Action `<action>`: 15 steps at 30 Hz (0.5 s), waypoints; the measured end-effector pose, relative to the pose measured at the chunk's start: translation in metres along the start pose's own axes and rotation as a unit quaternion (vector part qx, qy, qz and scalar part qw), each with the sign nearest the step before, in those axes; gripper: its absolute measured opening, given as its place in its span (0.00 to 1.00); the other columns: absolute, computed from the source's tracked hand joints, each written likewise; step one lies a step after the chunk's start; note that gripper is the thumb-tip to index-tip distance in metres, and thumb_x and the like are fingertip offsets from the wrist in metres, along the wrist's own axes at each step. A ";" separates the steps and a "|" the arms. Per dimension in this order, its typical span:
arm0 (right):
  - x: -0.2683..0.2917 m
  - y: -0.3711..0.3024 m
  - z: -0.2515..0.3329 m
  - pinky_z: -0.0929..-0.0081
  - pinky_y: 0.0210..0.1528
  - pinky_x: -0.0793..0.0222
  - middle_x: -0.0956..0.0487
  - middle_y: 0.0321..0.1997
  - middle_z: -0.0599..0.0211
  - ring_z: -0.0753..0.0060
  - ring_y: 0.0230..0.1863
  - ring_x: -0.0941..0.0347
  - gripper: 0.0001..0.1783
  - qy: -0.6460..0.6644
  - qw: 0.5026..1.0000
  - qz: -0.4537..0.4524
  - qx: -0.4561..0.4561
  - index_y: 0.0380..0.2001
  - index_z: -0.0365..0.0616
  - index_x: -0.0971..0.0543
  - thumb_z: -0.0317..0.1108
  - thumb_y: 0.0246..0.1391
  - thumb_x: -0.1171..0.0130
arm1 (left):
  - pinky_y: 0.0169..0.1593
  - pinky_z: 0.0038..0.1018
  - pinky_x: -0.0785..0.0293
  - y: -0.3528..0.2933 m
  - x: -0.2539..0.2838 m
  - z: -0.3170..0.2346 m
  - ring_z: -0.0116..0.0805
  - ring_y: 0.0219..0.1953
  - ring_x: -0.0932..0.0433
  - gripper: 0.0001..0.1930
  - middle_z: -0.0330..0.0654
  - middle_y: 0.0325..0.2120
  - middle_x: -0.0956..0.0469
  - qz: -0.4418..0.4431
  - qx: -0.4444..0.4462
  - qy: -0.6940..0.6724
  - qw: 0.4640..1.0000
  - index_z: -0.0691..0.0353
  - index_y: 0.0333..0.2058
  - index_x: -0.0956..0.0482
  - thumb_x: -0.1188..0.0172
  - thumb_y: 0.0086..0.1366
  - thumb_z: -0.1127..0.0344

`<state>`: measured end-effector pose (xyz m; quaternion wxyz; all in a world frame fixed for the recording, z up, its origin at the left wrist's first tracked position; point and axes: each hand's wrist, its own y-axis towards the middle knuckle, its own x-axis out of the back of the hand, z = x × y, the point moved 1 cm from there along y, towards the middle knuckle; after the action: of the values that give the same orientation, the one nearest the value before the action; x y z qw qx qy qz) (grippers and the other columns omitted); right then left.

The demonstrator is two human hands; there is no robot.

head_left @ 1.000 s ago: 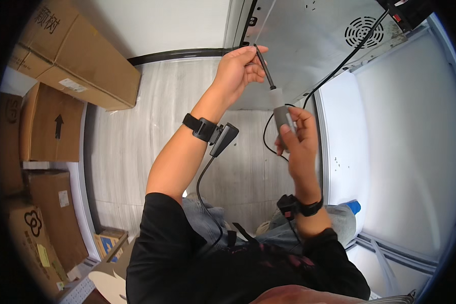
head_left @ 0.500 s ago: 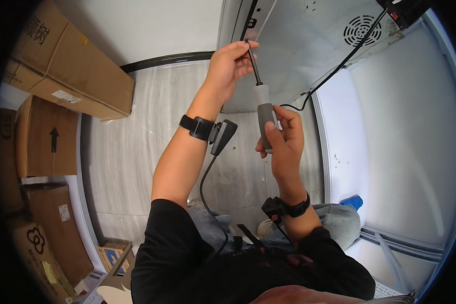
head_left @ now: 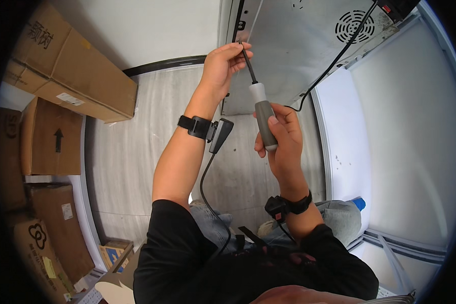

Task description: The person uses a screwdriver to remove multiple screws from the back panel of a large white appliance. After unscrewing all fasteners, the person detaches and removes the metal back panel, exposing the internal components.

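Observation:
A screwdriver point(head_left: 265, 115) with a grey handle and a dark shaft slants up and to the left. My right hand point(head_left: 288, 139) is closed around the lower part of its handle, the thumb lying along it. At the far end, my left hand point(head_left: 222, 66) pinches the shaft's tip between thumb and forefinger, its other fingers loosely curled. Something small shows at the tip, too small to name. Close beyond it stands the grey metal panel point(head_left: 289, 55) of a cabinet, with a dark slotted strip point(head_left: 241, 25) along its left edge.
A black cable point(head_left: 334, 66) runs down across the panel near a round vent point(head_left: 355, 27). Cardboard boxes point(head_left: 93, 66) are stacked at the left. A white panel point(head_left: 400, 126) rises at the right. Pale wood-look flooring point(head_left: 137, 152) lies below, and a cable hangs from my left wrist strap point(head_left: 197, 126).
The view has shifted slightly, with the metal panel now a little higher and farther left. The screwdriver leans more to the left, its tip still in my left fingers.

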<state>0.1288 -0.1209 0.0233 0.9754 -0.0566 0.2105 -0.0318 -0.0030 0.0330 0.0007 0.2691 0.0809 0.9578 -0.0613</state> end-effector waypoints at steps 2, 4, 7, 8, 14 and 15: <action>0.001 0.000 0.000 0.80 0.16 0.38 0.28 0.41 0.55 0.76 0.18 0.31 0.16 0.011 1.000 0.004 -0.003 0.48 0.36 0.38 0.31 0.59 0.54 | 0.45 0.25 0.32 0.000 0.000 0.002 0.30 0.37 0.26 0.13 0.41 0.32 0.23 0.001 0.001 -0.008 1.000 0.66 0.40 0.24 0.52 0.64 0.64; 0.000 -0.001 0.000 0.79 0.16 0.38 0.27 0.42 0.53 0.75 0.18 0.31 0.15 0.023 1.000 0.008 -0.006 0.48 0.37 0.38 0.31 0.59 0.54 | 0.44 0.25 0.32 0.000 0.001 0.003 0.30 0.37 0.26 0.13 0.41 0.32 0.23 0.000 -0.003 -0.014 1.000 0.66 0.40 0.23 0.51 0.65 0.64; -0.002 -0.002 0.001 0.78 0.17 0.37 0.27 0.43 0.52 0.75 0.18 0.31 0.15 0.038 0.999 0.010 -0.012 0.48 0.38 0.38 0.32 0.60 0.55 | 0.44 0.25 0.32 -0.001 0.001 0.002 0.29 0.37 0.26 0.13 0.40 0.31 0.23 0.003 -0.009 -0.012 1.000 0.65 0.39 0.23 0.51 0.65 0.63; -0.003 -0.002 0.001 0.78 0.17 0.37 0.27 0.43 0.52 0.74 0.18 0.30 0.15 0.041 0.999 0.009 -0.016 0.48 0.38 0.38 0.33 0.60 0.55 | 0.44 0.25 0.32 -0.001 0.001 0.001 0.29 0.37 0.26 0.13 0.40 0.31 0.23 0.005 -0.011 -0.010 1.000 0.65 0.39 0.23 0.51 0.65 0.63; -0.010 -0.003 0.003 0.76 0.18 0.37 0.27 0.43 0.51 0.72 0.19 0.30 0.15 0.059 0.997 0.006 -0.038 0.48 0.38 0.38 0.35 0.61 0.56 | 0.43 0.24 0.33 -0.004 0.005 -0.001 0.28 0.37 0.26 0.13 0.39 0.31 0.23 -0.008 -0.002 0.014 1.000 0.64 0.40 0.23 0.51 0.65 0.63; -0.012 -0.003 0.003 0.76 0.18 0.37 0.27 0.43 0.51 0.72 0.19 0.30 0.15 0.062 0.997 0.005 -0.043 0.47 0.38 0.38 0.35 0.61 0.56 | 0.43 0.23 0.33 -0.004 0.005 -0.001 0.27 0.36 0.26 0.13 0.38 0.31 0.23 -0.004 -0.001 0.019 1.000 0.64 0.40 0.23 0.51 0.65 0.63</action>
<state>0.1195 -0.1229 0.0315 0.9573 -0.0950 0.2723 -0.0213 -0.0089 0.0301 -0.0009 0.2509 0.0777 0.9630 -0.0600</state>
